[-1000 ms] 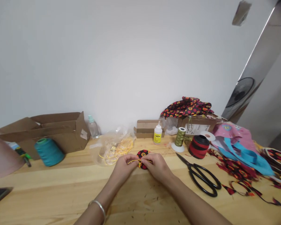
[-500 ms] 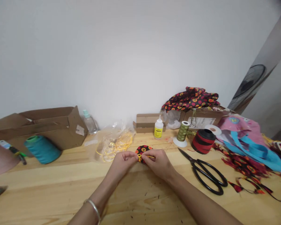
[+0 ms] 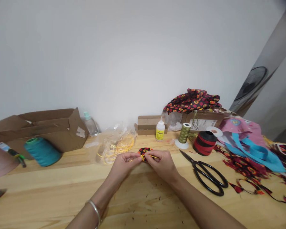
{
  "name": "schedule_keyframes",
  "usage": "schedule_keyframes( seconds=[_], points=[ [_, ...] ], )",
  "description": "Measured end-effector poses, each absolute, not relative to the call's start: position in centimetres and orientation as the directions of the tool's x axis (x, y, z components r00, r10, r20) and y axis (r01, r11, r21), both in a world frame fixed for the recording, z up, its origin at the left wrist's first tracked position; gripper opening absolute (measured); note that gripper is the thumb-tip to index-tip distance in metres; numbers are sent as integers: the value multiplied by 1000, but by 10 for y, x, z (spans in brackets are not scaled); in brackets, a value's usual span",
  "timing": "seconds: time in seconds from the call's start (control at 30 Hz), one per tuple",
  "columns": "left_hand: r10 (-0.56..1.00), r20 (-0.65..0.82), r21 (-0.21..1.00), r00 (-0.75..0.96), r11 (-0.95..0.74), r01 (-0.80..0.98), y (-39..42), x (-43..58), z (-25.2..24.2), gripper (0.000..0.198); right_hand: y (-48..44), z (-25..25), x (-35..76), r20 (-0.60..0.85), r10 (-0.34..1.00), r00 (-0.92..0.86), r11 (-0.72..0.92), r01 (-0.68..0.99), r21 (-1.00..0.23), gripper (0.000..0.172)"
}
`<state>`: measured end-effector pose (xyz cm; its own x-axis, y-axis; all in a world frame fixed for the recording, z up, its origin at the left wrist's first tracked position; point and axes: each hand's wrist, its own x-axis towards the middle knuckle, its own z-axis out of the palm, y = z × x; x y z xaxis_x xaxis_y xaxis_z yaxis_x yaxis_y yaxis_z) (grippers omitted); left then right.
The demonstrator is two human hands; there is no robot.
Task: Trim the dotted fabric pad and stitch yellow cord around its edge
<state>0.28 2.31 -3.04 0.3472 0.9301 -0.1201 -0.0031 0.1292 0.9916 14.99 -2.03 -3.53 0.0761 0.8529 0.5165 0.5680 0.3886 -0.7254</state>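
Note:
Both my hands meet over the middle of the wooden table. My left hand, a bangle on its wrist, pinches yellow cord between thumb and forefinger. Close beside it, my right hand pinches the same cord, with a short length showing above its fingers. Right behind the fingertips is a small rounded piece of dark patterned fabric with red and yellow motifs. The fingers hide its lower part, and whether they also grip the fabric I cannot tell.
Black scissors lie right of my right hand. Behind stand a glue bottle, an olive thread spool and a red-black spool. A bag of yellow cord, a teal cone and a cardboard box are leftward. Fabric scraps cover the right.
The yellow loop at my fingertips has become smaller and flatter. A cord end now shows by my left thumb. Both hands stay pinched together in nearly the same place; the view shifts slightly.

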Motion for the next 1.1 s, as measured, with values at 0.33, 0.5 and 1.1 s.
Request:
schedule_keyframes(
  seconds=[0.33,0.5,1.1],
  points=[
    [917,-12,1000,400,6,16,22,7,-28,14,-21,-34,150,559,826,76,404,612,-680,19],
    [904,2,996,427,-42,83,20,7,-29,13,-20,-36,150,580,810,81,399,648,-648,18],
    [904,74,983,421,-138,124,17,8,-28,5,-20,-24,151,593,789,-160,455,801,-389,24]
  ],
)
